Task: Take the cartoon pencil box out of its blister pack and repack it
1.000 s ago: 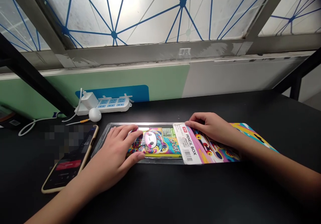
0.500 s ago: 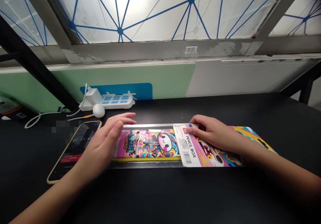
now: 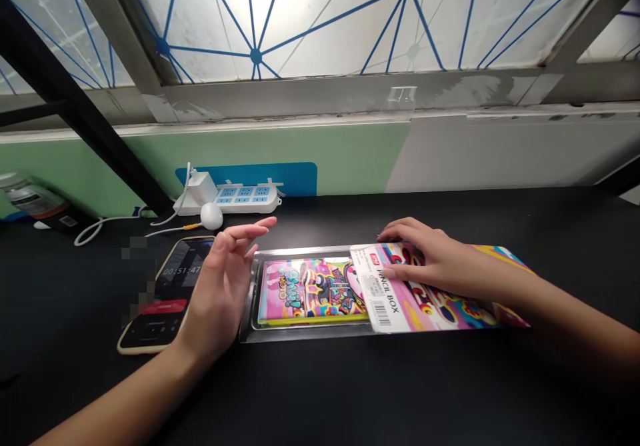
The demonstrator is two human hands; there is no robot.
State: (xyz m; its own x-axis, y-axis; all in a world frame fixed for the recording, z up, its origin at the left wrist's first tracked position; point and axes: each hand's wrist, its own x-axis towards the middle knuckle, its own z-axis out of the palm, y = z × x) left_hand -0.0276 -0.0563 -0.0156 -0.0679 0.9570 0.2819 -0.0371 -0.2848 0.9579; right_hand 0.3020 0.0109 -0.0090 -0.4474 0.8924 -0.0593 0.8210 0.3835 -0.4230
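A colourful cartoon-printed pencil box (image 3: pixel 310 293) lies flat in a clear plastic blister tray (image 3: pixel 247 319) on the black table. A printed card sleeve (image 3: pixel 385 306) labelled "PENCIL BOX" covers the tray's right part and hides the box's right end. My right hand (image 3: pixel 430 259) lies over that card, holding it with its fingers near the top edge. My left hand (image 3: pixel 225 279) is raised just past the tray's left end, fingers spread, touching nothing.
A smartphone (image 3: pixel 167 293) showing a timer lies left of the tray, beneath my left hand. Behind stand a white power strip (image 3: pixel 245 201) with a plugged-in charger, a round white object (image 3: pixel 211 216) and cables. A bottle (image 3: pixel 30 196) lies far left.
My left hand has lifted off the tray and moved left, its fingers spreading. The tray's left end now shows. My right hand stays on the card, and the whole view has shifted.
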